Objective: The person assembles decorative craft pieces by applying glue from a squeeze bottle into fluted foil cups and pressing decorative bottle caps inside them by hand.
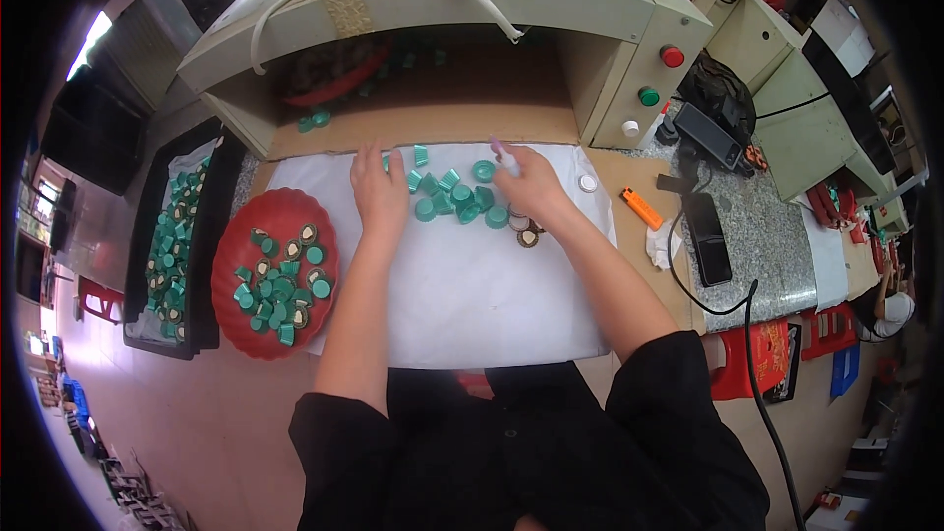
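Observation:
My left hand point(380, 192) is at the far left of a white paper sheet point(472, 305), its thumb and fingers closed about a small green pleated cup, mostly hidden by them. To its right, several more green cups point(460, 194) lie loose, some upright and some tipped over. My right hand point(536, 187) is wrapped round a small whitish squeeze bottle point(506, 161) with a pinkish narrow tip, held above the right side of these cups. Beside that hand, partly under it, lie several round dark-rimmed discs point(528, 236). A single pale disc point(587, 183) sits farther right.
A red scalloped bowl point(231, 285) holds green cups, left of the paper. Beyond it stands a long black tray point(133, 305) with more. An open-fronted metal housing point(629, 88) rises behind. At right are an orange lighter point(641, 208), a phone point(707, 241) and a black cable point(757, 383).

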{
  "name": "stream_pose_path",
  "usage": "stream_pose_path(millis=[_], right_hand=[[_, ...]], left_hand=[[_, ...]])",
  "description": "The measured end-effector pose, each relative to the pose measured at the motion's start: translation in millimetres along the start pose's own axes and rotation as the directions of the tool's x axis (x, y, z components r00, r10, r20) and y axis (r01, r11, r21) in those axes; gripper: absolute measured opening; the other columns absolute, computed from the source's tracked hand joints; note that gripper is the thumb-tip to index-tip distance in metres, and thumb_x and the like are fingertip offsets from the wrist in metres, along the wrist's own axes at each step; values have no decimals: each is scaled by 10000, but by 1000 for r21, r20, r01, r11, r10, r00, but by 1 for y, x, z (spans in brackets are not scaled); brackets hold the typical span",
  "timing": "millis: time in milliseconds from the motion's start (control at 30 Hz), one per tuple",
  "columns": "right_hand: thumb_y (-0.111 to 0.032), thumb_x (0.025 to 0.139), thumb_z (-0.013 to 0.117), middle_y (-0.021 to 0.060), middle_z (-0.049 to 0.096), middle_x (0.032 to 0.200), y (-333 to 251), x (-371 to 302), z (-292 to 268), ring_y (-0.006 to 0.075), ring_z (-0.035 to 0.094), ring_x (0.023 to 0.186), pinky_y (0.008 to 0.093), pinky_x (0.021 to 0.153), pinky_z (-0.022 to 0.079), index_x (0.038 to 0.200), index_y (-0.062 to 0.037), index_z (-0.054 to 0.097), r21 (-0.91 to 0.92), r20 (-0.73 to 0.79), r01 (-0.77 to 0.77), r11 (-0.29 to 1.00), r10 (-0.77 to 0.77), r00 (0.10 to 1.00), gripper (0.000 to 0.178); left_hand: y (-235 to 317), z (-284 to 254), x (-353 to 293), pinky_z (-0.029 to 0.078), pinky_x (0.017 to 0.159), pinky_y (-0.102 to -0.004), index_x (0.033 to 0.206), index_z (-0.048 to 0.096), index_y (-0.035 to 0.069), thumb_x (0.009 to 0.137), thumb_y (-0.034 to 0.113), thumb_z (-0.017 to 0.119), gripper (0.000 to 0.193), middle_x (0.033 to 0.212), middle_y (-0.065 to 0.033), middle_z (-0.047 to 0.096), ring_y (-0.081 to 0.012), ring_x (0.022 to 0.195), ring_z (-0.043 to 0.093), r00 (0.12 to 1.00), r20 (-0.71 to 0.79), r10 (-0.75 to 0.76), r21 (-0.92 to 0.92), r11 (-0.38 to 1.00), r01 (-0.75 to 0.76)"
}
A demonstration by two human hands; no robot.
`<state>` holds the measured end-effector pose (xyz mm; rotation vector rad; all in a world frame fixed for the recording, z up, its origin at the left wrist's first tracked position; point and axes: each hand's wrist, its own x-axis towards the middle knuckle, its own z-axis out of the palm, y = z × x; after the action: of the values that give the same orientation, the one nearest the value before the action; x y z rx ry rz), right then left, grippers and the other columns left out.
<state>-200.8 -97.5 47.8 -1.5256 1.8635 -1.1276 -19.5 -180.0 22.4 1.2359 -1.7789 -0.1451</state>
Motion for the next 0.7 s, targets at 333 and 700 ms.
stream_pose_path(millis=[333,700], right_hand=[[-193,687,534,211,497,990,-9,-1,25,345,513,907,377,798,422,999,-37,571,-248,108,20,968,7,994,350],[-105,713,492,102,610,772,45,15,-38,98,574,667,195,611,446,1016,-45,554,25,3,35,999,-35,999,316]], left_hand=[[28,27,-38,251,965,-398,1007,540,6,799,141,454,262,1052,-175,515,-340,1051,409,978,206,-22,-138,989,52],[44,-23,-91,192,986,-421,1140,447,16,830,158,428,341,1279,-198,305,-376,1192,241,968,212,-135,-112,981,161]])
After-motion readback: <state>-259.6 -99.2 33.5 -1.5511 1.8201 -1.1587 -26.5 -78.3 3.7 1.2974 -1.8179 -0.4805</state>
